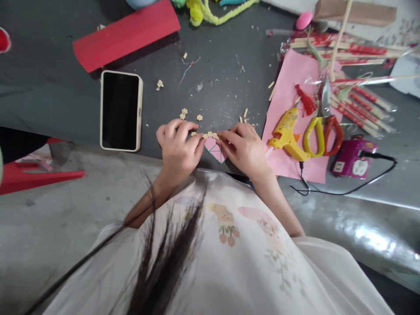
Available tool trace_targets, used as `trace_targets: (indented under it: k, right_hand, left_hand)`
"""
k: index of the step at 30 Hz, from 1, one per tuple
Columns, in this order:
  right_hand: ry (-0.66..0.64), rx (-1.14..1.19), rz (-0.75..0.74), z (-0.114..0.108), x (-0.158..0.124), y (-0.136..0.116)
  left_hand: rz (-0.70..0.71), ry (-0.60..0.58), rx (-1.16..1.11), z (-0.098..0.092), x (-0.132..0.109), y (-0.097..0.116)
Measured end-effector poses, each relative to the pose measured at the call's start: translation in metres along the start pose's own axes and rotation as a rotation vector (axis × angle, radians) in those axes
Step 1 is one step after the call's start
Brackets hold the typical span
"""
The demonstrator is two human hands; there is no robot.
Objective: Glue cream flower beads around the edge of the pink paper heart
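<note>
A row of small pale flower-shaped pieces [211,135] runs between my two hands at the table's near edge. My left hand [182,144] is closed at the row's left end, thumb and forefinger pinching there. At the right end my right hand [244,146] pinches with thumb and fingertips. Just below the row lies a pink paper piece [217,152] with dark lines drawn on it, partly covered by my right fingers. Loose flower pieces [199,117] rest beyond my left fingertips. Short cut stick bits [245,113] lie beyond my right hand.
A phone [120,111] lies left, below a folded red card [126,35]. At right, pink paper [278,92] carries a yellow glue gun [287,133] and scissors [323,127]. Beside them are a corded purple box [354,158] and wrapped sticks [364,105]. Yellow yarn [223,18] lies far back.
</note>
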State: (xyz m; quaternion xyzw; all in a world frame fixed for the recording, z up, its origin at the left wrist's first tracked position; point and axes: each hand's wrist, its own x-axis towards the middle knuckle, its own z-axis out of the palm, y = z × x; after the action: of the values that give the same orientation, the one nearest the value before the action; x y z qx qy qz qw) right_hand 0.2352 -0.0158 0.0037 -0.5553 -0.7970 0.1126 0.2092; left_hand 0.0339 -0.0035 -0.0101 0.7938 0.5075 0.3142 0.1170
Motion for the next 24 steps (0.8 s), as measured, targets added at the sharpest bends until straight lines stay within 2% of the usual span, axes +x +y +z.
trace_targets:
  k: [9, 18, 24]
  right_hand:
    - [-0.025, -0.050, -0.001, -0.0014, -0.0008, -0.0018]
    - [-0.038, -0.057, 0.009, -0.0015, -0.0004, -0.0020]
    - [-0.053, -0.050, 0.029, -0.0059, -0.0011, -0.0021]
  left_hand:
    - [0.013, -0.021, 0.112, -0.0013, 0.0002, 0.0010]
    - [0.008, -0.044, 0.099, -0.0027, 0.0018, 0.0019]
    - [0.045, -0.007, 0.117, 0.0010, 0.0010, 0.0053]
